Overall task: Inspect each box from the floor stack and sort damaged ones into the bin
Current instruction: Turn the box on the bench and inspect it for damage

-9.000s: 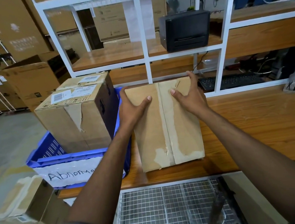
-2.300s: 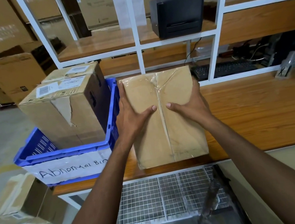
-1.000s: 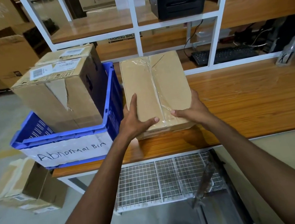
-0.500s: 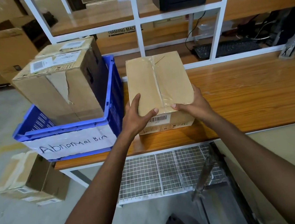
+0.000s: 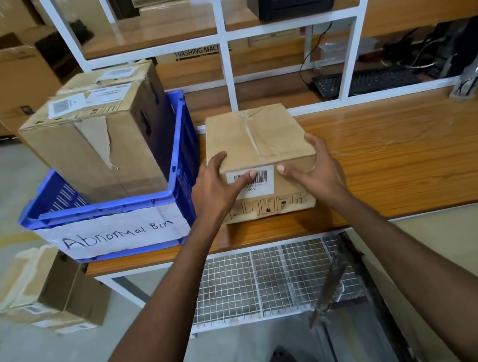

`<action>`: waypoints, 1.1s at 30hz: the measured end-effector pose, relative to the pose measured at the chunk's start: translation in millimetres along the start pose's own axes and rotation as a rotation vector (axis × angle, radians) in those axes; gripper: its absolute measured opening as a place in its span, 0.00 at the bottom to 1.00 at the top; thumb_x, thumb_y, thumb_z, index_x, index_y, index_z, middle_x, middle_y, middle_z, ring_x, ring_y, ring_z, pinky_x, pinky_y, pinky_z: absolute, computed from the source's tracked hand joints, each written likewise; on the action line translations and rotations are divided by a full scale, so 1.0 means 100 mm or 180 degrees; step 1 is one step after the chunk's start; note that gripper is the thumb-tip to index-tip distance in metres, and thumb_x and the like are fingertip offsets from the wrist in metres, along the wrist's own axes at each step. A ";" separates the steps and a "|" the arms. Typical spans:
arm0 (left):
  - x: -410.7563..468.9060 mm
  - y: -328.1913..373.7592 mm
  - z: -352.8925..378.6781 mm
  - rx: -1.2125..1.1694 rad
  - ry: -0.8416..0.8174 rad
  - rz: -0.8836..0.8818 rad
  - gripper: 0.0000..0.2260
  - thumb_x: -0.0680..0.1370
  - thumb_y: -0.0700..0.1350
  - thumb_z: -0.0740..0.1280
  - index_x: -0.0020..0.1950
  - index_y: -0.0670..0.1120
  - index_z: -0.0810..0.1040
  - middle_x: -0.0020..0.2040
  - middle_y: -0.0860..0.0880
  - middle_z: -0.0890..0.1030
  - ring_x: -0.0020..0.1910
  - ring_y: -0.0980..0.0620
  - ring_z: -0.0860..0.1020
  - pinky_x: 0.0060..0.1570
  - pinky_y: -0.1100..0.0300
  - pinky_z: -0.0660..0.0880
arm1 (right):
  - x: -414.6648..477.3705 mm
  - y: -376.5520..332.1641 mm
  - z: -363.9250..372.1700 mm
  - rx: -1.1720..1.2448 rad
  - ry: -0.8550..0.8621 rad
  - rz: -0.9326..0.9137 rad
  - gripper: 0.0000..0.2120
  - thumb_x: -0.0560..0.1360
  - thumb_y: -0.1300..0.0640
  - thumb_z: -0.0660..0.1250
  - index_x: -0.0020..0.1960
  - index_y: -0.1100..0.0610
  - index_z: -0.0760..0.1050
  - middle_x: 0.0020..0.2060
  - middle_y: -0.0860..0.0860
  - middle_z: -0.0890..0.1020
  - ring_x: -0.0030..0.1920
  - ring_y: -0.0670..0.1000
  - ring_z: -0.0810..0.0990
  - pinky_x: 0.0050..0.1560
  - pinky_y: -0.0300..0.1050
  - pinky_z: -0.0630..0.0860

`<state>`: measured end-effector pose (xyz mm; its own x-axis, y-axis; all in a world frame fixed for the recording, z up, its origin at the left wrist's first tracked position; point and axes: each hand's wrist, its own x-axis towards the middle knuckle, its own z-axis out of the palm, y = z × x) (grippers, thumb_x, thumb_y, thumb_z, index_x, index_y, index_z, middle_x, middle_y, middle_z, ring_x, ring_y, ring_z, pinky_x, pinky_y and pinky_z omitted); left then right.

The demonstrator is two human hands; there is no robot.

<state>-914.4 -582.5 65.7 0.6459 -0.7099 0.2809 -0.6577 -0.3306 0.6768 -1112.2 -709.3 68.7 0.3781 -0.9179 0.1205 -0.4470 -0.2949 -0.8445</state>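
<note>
Status: box point(image 5: 256, 137) laid flat on table point(image 5: 407, 155), barcode face now toward me.

I record that the box has come down from its tilted hold and rests just beside the blue bin point(image 5: 181, 145), outside it; my left hand point(image 5: 214, 186) and right hand point(image 5: 317, 172) clasp its near corners, thumbs on the front face. I judge the taped top checked, verdict pending. Legible: bin sign point(image 5: 118, 233) "Abnormal Bin"; carton point(image 5: 202, 54) behind, "WASHING MAC"; barcode label point(image 5: 254, 180), "90/2"; finer print unreadable.
</note>
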 end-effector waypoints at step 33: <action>0.14 0.97 -0.48 -0.0258 0.0637 0.0119 0.57 0.67 0.62 0.82 0.85 0.52 0.49 0.78 0.47 0.71 0.68 0.45 0.77 0.52 0.55 0.72 | 0.09 -0.77 -0.54 -0.0069 0.0610 -0.0549 0.59 0.66 0.42 0.84 0.84 0.42 0.49 0.81 0.48 0.65 0.75 0.55 0.70 0.71 0.56 0.72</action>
<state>-950.5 -595.2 167.8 0.6910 -0.5805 0.4308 -0.6545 -0.2494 0.7137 -1118.5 -709.1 162.8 0.2908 -0.8864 0.3602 -0.4071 -0.4553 -0.7918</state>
